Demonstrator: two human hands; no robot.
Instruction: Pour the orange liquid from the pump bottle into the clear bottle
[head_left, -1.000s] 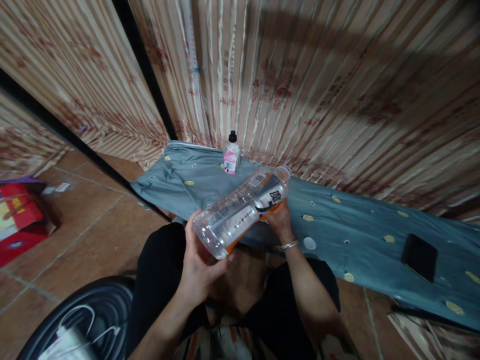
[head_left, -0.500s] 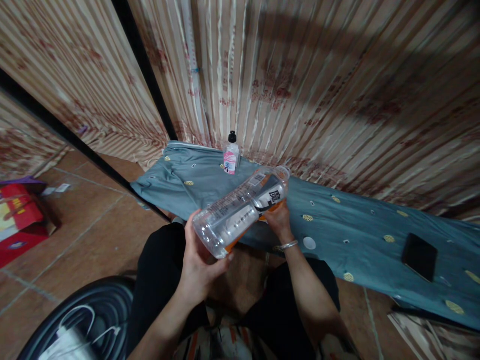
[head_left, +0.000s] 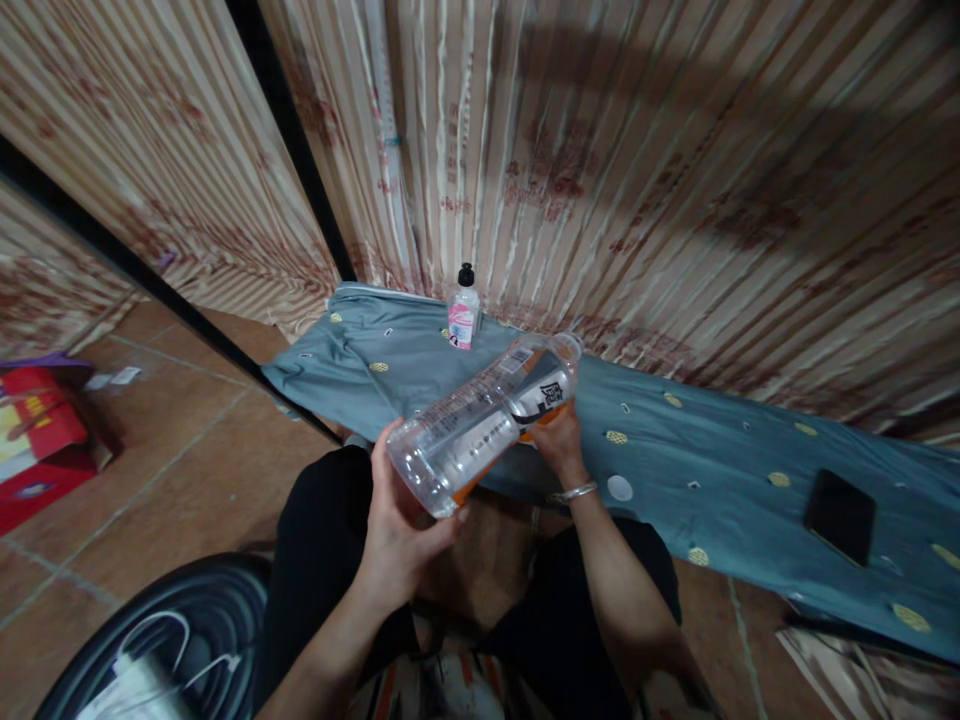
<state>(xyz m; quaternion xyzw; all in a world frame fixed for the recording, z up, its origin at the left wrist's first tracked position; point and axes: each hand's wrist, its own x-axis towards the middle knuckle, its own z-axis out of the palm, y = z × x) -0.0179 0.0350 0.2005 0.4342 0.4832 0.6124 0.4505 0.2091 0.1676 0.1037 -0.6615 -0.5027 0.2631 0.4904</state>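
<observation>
A large clear plastic bottle (head_left: 480, 425) with a silver, black and orange label lies tilted between my hands, its neck pointing up and to the right. My left hand (head_left: 405, 535) grips it around the base, thumb underneath. Near the neck end, my right hand (head_left: 559, 440) holds it from below and behind; most of those fingers are hidden by the bottle. Behind it a small clear bottle (head_left: 461, 325) with a pink and white label and a black cap stands upright on the blue-green cloth (head_left: 660, 480). A round white disc (head_left: 619, 487) lies on the cloth right of my right wrist.
A black phone-like slab (head_left: 840, 515) rests on the cloth at the right. Pleated curtains (head_left: 562, 180) hang behind, with black poles (head_left: 300, 150) at the left. On the floor are a red box (head_left: 45, 440) and a round black object (head_left: 217, 610) with a white device and cable on it.
</observation>
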